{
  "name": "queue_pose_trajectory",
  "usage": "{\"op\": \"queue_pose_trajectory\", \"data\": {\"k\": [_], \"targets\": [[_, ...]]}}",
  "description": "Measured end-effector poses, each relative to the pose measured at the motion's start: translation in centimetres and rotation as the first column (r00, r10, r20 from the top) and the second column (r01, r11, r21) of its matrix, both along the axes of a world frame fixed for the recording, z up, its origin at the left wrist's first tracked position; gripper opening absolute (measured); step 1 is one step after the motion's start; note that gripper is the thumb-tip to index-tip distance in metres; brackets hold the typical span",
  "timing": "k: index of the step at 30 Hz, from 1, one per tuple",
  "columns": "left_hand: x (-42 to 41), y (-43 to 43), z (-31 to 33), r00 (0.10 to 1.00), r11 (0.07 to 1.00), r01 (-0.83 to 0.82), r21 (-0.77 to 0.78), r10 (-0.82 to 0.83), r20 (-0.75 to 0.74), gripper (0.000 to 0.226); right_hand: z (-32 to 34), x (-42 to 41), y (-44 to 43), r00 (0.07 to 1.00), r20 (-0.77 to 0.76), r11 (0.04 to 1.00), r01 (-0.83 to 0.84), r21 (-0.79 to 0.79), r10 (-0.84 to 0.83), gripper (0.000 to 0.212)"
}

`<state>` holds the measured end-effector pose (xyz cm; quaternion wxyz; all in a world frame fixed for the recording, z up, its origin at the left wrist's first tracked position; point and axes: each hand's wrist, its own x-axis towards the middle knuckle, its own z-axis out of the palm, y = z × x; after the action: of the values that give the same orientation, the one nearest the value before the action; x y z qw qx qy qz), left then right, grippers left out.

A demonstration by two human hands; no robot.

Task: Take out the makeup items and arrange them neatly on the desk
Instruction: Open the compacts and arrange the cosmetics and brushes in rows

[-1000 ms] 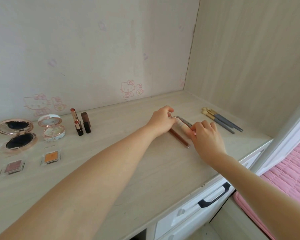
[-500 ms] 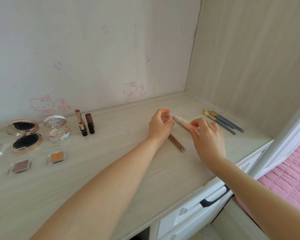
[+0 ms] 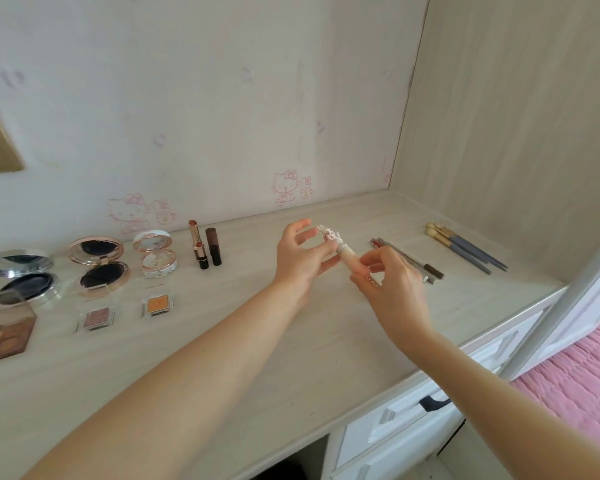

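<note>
Your right hand point(image 3: 395, 292) is pinching the bottom end of the cream tube point(image 3: 346, 253) between thumb and fingertips. The tube's up off the desk point(image 3: 243, 358), tilted with its decorated cap pointing up and to the left. Your left hand point(image 3: 300, 259) is loose and open right next to the cap, lower fingers touching the tube, thumb and index spread apart. Just behind your right hand a few slim pencils point(image 3: 426, 266) lie on the desk, with the brushes point(image 3: 465, 244) further right. Over on the left there are two lipsticks point(image 3: 201, 252) standing upright, the open compacts point(image 3: 99, 268) and the little eyeshadow pans point(image 3: 157, 304).
</note>
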<state>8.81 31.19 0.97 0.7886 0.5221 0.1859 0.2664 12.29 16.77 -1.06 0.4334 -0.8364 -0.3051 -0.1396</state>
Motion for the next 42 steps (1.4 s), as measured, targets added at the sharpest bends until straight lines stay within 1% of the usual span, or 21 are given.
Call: {"op": "queue_pose_trajectory", "data": {"k": [2,3,4,6,8,10,13,15,19,22,25,27,29,31,33,35,38,40,42], "targets": [[-1.7,0.7,0.2,1.000,0.984,0.012,-0.179,-0.011,0.005,0.051,0.3,-1.5,0.9,0.999,-0.034,0.998,-0.040,0.054,0.042,0.021],[-2.7,0.9,0.3,0.999,0.973,0.035,-0.230,-0.036,0.002,0.047,0.4,-2.2,1.3,0.997,-0.047,0.995,-0.059,0.080,0.063,0.021],[-3.7,1.1,0.3,0.998,0.968,0.064,-0.243,-0.068,-0.006,0.042,0.4,-3.0,1.7,0.995,-0.058,0.992,-0.079,0.101,0.085,0.020],[-5.7,1.5,0.1,0.990,0.964,0.133,-0.230,-0.142,-0.021,0.040,0.5,-4.5,2.5,0.991,-0.057,0.986,-0.112,0.125,0.120,0.018],[-7.8,1.9,0.0,0.975,0.953,0.208,-0.220,-0.220,-0.034,0.047,0.4,-5.9,3.2,0.988,-0.029,0.980,-0.147,0.135,0.152,0.017],[-9.9,2.4,-0.1,0.965,0.945,0.243,-0.219,-0.258,-0.042,0.049,0.1,-7.3,3.9,0.982,0.010,0.976,-0.188,0.110,0.188,0.019],[-13.2,3.3,0.0,0.973,0.965,0.212,-0.155,-0.223,-0.060,0.046,-0.6,-9.6,4.9,0.976,0.069,0.978,-0.207,0.008,0.206,0.024],[-15.2,4.1,0.0,0.977,0.975,0.194,-0.108,-0.201,-0.066,0.047,-0.8,-11.1,5.6,0.970,0.116,0.977,-0.210,-0.031,0.212,0.026],[-18.3,5.6,-0.1,0.983,0.987,0.147,-0.067,-0.154,-0.100,0.046,-1.0,-13.3,7.5,0.947,0.155,0.959,-0.278,-0.049,0.283,0.026],[-19.8,6.5,-0.1,0.986,0.994,0.106,-0.041,-0.110,-0.127,0.039,-1.0,-14.7,8.8,0.936,0.147,0.948,-0.318,-0.035,0.319,0.027],[-21.5,7.5,-0.1,0.986,0.997,0.073,0.003,-0.071,-0.148,0.027,-0.9,-15.9,10.0,0.918,0.093,0.922,-0.385,-0.035,0.386,0.020],[-22.6,8.1,-0.2,0.984,0.997,0.059,0.040,-0.051,-0.169,0.023,-0.7,-16.4,10.7,0.902,0.028,0.902,-0.431,-0.034,0.432,0.019],[-23.7,8.6,-0.5,0.980,0.994,0.059,0.093,-0.040,-0.194,0.022,-0.3,-16.8,11.3,0.896,-0.071,0.897,-0.441,-0.020,0.439,0.022],[-24.6,9.1,-0.8,0.977,0.990,0.060,0.130,-0.032,-0.210,0.024,0.2,-17.2,12.2,0.881,-0.213,0.905,-0.424,0.040,0.423,0.022],[-25.6,9.5,-1.1,0.975,0.986,0.064,0.156,-0.028,-0.223,0.027,0.8,-17.7,13.1,0.832,-0.370,0.910,-0.392,0.133,0.412,0.026],[-26.5,9.9,-1.2,0.971,0.974,0.088,0.210,-0.037,-0.236,0.028,1.1,-18.1,14.1,0.787,-0.464,0.913,-0.365,0.180,0.406,0.030],[-27.6,10.2,-1.3,0.969,0.946,0.110,0.305,-0.034,-0.245,0.027,0.9,-18.5,15.0,0.750,-0.509,0.907,-0.354,0.230,0.422,0.030],[-28.1,10.1,-1.2,0.972,0.933,0.057,0.354,0.030,-0.235,0.022,0.6,-18.6,15.4,0.710,-0.528,0.884,-0.368,0.288,0.467,0.029],[-28.3,9.9,-1.4,0.960,0.892,-0.019,0.452,0.143,-0.242,0.016,0.5,-18.7,15.4,0.654,-0.550,0.854,-0.375,0.360,0.519,0.027]]}}
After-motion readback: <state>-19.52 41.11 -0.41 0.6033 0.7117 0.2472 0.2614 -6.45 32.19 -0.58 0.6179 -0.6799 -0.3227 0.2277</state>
